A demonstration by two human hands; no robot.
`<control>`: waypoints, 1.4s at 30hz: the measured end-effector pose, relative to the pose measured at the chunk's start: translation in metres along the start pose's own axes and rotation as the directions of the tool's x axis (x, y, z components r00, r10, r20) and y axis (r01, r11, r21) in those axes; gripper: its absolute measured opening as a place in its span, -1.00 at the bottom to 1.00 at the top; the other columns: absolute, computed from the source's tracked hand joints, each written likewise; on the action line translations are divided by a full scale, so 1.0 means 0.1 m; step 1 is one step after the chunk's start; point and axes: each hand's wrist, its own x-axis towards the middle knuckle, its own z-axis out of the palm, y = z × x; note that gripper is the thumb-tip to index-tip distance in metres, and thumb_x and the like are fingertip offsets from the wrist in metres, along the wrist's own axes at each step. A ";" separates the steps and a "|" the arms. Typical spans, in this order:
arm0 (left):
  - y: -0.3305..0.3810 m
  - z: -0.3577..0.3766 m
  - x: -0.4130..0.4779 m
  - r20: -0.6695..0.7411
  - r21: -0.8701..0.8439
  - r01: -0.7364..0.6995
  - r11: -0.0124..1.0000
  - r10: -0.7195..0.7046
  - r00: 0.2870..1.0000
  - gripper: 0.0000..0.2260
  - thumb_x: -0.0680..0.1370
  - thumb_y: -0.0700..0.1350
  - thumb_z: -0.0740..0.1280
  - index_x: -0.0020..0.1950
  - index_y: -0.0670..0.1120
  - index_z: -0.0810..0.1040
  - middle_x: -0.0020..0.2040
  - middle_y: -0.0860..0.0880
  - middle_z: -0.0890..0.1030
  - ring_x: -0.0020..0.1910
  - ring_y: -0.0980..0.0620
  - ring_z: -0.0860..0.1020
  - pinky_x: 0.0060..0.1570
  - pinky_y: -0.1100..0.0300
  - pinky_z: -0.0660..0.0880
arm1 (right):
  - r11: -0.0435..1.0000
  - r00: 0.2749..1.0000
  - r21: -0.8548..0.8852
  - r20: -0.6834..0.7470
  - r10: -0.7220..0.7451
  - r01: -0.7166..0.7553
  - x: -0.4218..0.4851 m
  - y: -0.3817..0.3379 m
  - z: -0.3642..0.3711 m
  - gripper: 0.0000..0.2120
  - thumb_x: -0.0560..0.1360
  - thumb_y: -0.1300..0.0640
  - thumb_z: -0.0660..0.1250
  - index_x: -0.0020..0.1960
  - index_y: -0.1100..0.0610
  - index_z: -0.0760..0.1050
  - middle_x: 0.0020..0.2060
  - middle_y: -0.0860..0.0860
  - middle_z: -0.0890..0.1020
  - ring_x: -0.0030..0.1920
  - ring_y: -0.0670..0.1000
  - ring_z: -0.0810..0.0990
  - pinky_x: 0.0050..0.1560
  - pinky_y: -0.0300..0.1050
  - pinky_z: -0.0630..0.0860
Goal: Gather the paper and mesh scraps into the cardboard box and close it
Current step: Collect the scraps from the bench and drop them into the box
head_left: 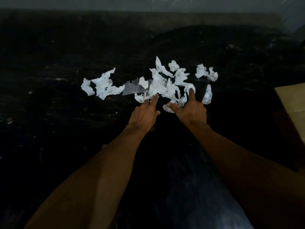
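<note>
Paper scraps [158,85] lay strewn on the dark worktop [57,104], with a mesh scrap [132,88] at their 9 o'clock and the cardboard box [292,98] at 3 o'clock. The left hand [143,114] and right hand [192,111] touched the pile, each grip wide and holding nothing.

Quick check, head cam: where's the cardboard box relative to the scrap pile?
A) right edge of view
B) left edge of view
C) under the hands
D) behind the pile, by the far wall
A: the cardboard box shows only partly, at the right edge of the view, well to the right of the paper scraps and apart from them.
</note>
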 end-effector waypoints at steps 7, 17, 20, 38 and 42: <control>-0.08 0.20 0.20 -0.025 0.014 0.104 0.994 -0.104 0.994 -0.66 0.60 0.05 0.23 0.29 -0.11 0.42 0.24 -0.18 0.40 0.10 -0.25 0.52 0.07 -0.08 0.47 | 0.998 0.998 -0.059 -0.059 0.020 -0.023 0.33 0.20 0.38 -0.45 0.46 -0.23 0.30 0.27 0.12 0.38 0.06 0.21 0.62 0.10 0.26 0.58 0.07 0.05 0.50; -0.07 0.29 -0.18 -0.183 -0.007 0.046 0.999 -0.047 0.982 -0.76 0.56 0.01 0.25 -0.02 -0.15 0.56 0.01 -0.14 0.50 -0.01 -0.12 0.49 -0.13 0.04 0.48 | 0.970 0.967 -0.147 -0.135 -0.214 0.194 -0.10 0.48 0.55 -0.57 0.31 -0.14 0.23 -0.19 0.22 0.60 -0.09 0.17 0.55 -0.05 0.23 0.49 0.00 -0.02 0.30; -0.03 0.34 -0.41 -0.178 -0.018 0.029 0.999 -0.032 0.984 -0.75 0.54 0.09 0.27 -0.08 -0.10 0.52 -0.09 -0.13 0.56 -0.05 -0.13 0.53 -0.13 0.07 0.47 | 0.988 0.978 -0.055 -0.144 -0.151 0.144 -0.36 0.50 0.43 -0.76 0.28 0.09 0.44 -0.24 0.28 0.59 -0.17 0.22 0.58 -0.13 0.28 0.51 -0.08 -0.01 0.40; 0.24 0.19 -0.38 -0.080 -0.002 -0.211 0.977 0.210 0.974 -0.41 0.52 0.13 0.29 0.46 -0.04 0.16 -0.03 -0.19 0.59 0.01 -0.16 0.52 0.03 0.01 0.47 | 0.898 0.944 -0.299 0.030 -0.327 0.321 -0.56 0.82 0.29 -0.69 0.32 0.03 0.41 0.04 0.09 0.57 -0.06 0.19 0.55 -0.02 0.23 0.46 0.02 0.05 0.37; 0.35 0.20 -0.04 0.021 0.239 -0.275 0.931 0.278 0.960 -0.29 0.52 0.33 0.10 0.55 0.15 -0.16 0.09 -0.20 0.56 0.13 -0.17 0.47 0.07 -0.09 0.46 | 0.884 0.922 -0.309 -0.050 -0.385 0.352 -0.52 0.93 0.29 -0.67 0.38 -0.13 0.19 -0.13 0.11 0.55 -0.18 0.15 0.56 -0.10 0.23 0.48 -0.09 0.04 0.37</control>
